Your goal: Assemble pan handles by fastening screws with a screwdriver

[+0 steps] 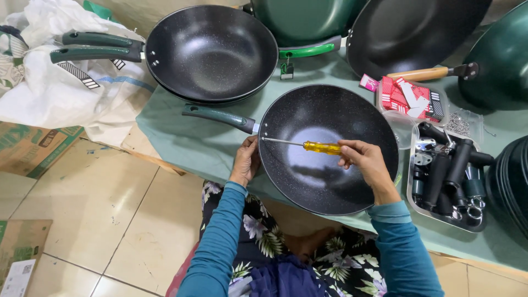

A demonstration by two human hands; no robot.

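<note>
A black speckled pan (308, 181) with a green handle (220, 116) lies on the green table (187, 140) in front of me. My left hand (246, 161) grips its rim beside the handle joint. My right hand (366, 162) holds a yellow-handled screwdriver (322, 147) level over the pan. The screwdriver's metal tip points at the rivets near the handle.
Stacked black pans (212, 52) with green handles sit at the back left, more pans (412, 30) behind. A metal tray (413, 193) of black knobs and fittings stands at the right, a red box (410, 98) above it. White sacks (55, 93) and cardboard (33, 146) lie left.
</note>
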